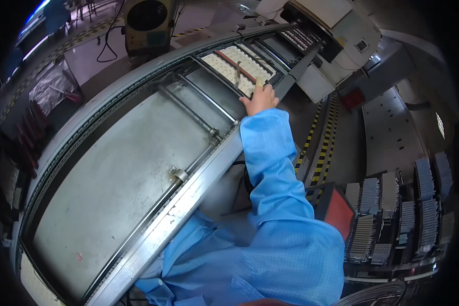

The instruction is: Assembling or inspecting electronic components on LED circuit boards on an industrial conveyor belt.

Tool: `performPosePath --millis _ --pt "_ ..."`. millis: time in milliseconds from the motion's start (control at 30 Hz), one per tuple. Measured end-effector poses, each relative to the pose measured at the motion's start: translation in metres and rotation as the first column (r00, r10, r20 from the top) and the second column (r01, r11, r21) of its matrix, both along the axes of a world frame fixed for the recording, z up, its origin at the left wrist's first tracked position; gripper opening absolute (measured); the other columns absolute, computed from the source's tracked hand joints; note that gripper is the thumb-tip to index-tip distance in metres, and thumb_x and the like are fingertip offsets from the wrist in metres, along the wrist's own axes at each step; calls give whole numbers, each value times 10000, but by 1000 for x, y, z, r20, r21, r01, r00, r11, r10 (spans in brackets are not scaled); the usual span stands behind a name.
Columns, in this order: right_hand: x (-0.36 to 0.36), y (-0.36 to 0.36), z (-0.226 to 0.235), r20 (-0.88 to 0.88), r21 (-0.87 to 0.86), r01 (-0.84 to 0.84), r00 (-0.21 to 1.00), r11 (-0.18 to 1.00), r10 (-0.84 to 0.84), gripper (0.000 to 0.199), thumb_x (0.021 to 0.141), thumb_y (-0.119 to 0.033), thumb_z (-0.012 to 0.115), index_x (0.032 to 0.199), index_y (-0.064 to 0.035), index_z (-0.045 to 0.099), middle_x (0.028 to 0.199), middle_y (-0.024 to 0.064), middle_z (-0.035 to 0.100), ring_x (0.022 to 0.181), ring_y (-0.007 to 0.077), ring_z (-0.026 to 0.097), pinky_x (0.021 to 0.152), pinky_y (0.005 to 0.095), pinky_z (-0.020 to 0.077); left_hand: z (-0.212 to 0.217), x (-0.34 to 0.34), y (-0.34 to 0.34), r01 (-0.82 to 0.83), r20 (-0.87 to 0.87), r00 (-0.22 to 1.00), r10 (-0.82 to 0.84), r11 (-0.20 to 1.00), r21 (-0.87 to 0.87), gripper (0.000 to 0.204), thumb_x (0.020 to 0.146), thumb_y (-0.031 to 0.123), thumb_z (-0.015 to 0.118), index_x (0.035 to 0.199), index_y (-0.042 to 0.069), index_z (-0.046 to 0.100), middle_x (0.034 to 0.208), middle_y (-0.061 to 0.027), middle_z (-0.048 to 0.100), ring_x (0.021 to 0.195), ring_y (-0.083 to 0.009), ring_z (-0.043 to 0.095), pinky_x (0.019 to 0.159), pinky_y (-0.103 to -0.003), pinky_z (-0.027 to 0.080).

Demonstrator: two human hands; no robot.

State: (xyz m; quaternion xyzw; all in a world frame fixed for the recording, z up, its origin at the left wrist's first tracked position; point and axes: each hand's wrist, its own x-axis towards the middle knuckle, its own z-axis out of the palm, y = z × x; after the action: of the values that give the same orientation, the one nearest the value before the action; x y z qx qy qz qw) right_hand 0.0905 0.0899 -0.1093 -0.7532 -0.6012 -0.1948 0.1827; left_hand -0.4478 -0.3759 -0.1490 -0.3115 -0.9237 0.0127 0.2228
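My right hand (pixel 261 99), in a blue sleeve, reaches forward to the near edge of a dark-framed tray (pixel 220 77) on a conveyor. Its thumb is spread to the left and its fingers lie on the tray's edge; a pale finger cover sits on one fingertip. Rows of small cream-coloured pieces (pixel 222 66) fill the tray. Across them runs a reddish-brown bar (pixel 234 66), with a short grey strip (pixel 238 73) near it. My left hand is out of view.
The metal conveyor (pixel 112 178) curves from lower left to upper right, with a rod (pixel 209 104) crossing it. Beyond the tray stands a pale machine (pixel 316 84). At right are racks of stacked strips (pixel 390 191) and striped floor tape (pixel 324 143). A dark round-fronted fan-like unit (pixel 147 23) stands behind.
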Motion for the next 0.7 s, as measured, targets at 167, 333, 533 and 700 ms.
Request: performPosePath --millis 167,333,533,700 --pt "-22 -4 -1 -40 32 163 986 986 -162 608 679 -308 743 1177 -80 480 1067 135 500 1023 301 486 843 424 371 28 -49 -14 21 36 999 -25 995 97 292 803 248 555 734 -30 607 724 -239 566 708 -398 530 645 -467 421" --pt "-104 -23 -20 172 -66 -168 969 984 177 353 744 -269 639 1011 -58 542 982 126 507 909 287 500 761 436 365 38 -71 0 45 96 995 -36 994 -95 354 802 322 548 778 -20 636 749 -225 586 711 -389 539 638 -469 429" --pt "-229 -105 -29 -79 64 -723 684 688 726 190 726 -107 538 907 -50 538 846 105 491 858 280 489 754 434 348 38 -83 -5 44 -226 970 -93 977 -211 446 802 435 544 743 -4 590 746 -203 563 710 -375 534 624 -465 433" --pt "-274 -172 -13 -155 141 -842 501 521 852 176 721 -85 521 891 -46 546 812 87 465 846 244 480 766 364 345 55 -54 19 285 -86 947 -309 934 -216 491 821 477 521 751 -7 570 742 -189 551 704 -361 530 609 -446 438"
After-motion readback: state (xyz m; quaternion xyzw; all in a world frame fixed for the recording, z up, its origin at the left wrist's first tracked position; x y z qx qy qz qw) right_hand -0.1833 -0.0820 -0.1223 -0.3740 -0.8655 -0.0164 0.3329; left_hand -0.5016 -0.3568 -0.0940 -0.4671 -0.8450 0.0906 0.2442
